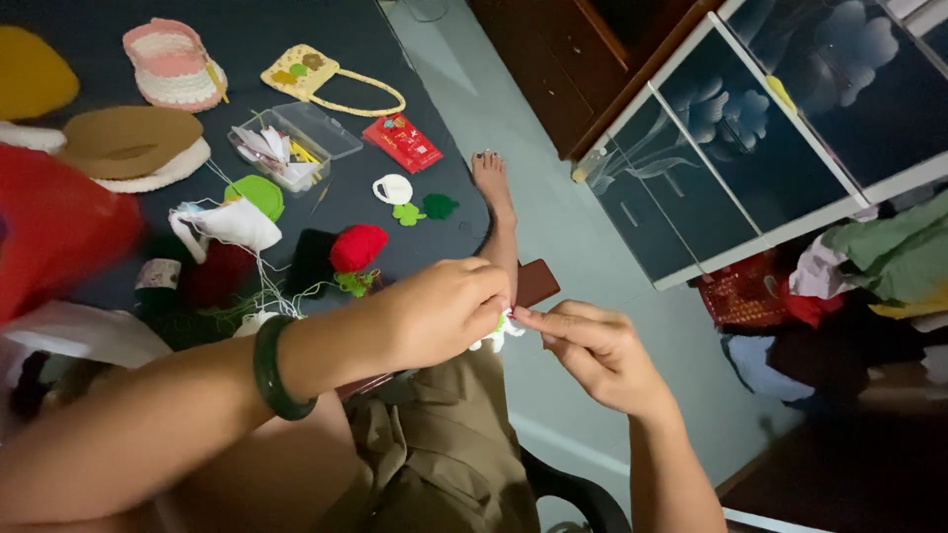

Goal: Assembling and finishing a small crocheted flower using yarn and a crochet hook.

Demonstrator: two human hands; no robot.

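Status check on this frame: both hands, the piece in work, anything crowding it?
Left hand and right hand both pinch small white-and-green crochet piece over lap. Red crochet ball lies apart on dark table. Nothing crowding.

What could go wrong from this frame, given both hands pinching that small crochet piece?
1. The small white and green crochet piece is held only at the fingertips of the left hand and right hand, over the lap; a slipped grip could drop it to the floor.
2. Loose yarn strands trail across the dark table toward the hands; a tug might drag the red yarn ball off the edge.
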